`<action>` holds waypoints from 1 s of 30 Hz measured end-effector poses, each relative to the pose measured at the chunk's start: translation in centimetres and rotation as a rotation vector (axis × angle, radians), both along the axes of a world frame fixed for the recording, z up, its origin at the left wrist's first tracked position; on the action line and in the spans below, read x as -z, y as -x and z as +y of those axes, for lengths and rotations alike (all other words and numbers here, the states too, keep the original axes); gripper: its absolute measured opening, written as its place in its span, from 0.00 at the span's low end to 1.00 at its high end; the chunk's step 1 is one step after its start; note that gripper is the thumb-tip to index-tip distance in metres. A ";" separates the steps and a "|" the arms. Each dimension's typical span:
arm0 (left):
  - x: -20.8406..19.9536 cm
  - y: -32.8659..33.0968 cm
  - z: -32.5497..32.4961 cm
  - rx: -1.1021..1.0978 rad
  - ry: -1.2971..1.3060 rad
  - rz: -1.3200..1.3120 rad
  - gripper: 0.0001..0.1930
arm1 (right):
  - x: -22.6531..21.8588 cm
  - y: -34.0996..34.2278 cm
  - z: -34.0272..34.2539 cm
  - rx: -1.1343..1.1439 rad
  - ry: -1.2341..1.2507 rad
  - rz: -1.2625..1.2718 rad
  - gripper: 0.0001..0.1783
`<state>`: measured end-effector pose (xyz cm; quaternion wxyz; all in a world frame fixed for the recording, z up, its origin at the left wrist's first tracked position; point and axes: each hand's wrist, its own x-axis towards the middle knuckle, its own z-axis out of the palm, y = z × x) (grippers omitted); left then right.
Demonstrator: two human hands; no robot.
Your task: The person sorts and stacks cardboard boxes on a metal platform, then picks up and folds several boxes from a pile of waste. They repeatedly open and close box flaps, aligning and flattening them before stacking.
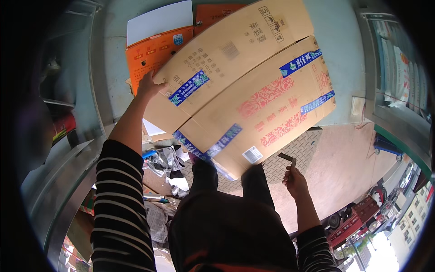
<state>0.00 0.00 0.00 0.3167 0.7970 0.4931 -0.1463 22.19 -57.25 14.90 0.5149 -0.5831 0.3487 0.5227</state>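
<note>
A large brown cardboard box (213, 90) with red patterned print fills the middle of the view, tilted. Strips of blue printed tape (189, 88) cross its faces and corners. At the box's left edge, my left hand (150, 86) grips it, with the thumb lying on the cardboard. Off the box's near right side, my right hand (296, 182) is closed round the handle of a small knife (285, 157). Its dark blade points up and left toward the box without touching it. The box's underside is hidden.
Behind the box stand orange cartons (156, 54), one with a white panel. Crumpled paper and plastic scraps (165, 161) lie on the floor at left. A patterned metal plate (297, 152) lies under the box's near side. A blue trolley (387, 147) stands at right.
</note>
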 end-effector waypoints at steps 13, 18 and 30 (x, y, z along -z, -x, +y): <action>-19.8 -8.6 -3.1 0.075 0.460 -0.294 0.25 | -9.0 -2.6 -4.0 -0.920 0.144 -0.212 0.14; -21.4 -11.7 -2.3 0.117 -0.181 -0.364 0.22 | -18.8 -9.5 -3.6 -2.114 0.215 -0.131 0.10; -47.8 -11.9 -39.1 0.101 0.942 -0.797 0.19 | -36.7 -8.5 1.0 -1.005 -0.431 -0.592 0.12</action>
